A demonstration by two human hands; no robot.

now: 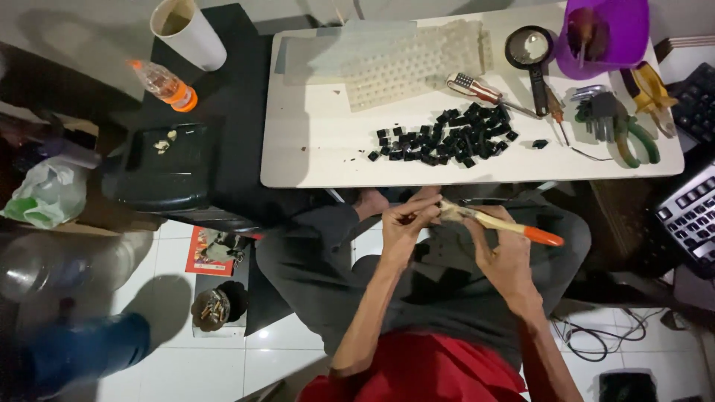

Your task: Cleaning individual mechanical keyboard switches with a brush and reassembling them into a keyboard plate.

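Note:
Over my lap, my right hand (506, 257) grips the pale wooden handle of a paintbrush (514, 227) with an orange tip. My left hand (406, 219) pinches the brush's bristle end near the table's front edge; whether it also holds something small there I cannot tell. On the white table (313, 149) just beyond my hands lies a pile of several black keycaps (447, 135). Behind them rests a translucent keyboard membrane (406, 56).
A magnifying glass (530, 52), screwdriver (484, 91), pliers (622, 123) and purple container (603, 30) sit at the table's right. Keyboards (689, 208) stand at the far right. A paper cup (186, 30), orange-capped bottle (165, 85) and black case (160, 167) lie left.

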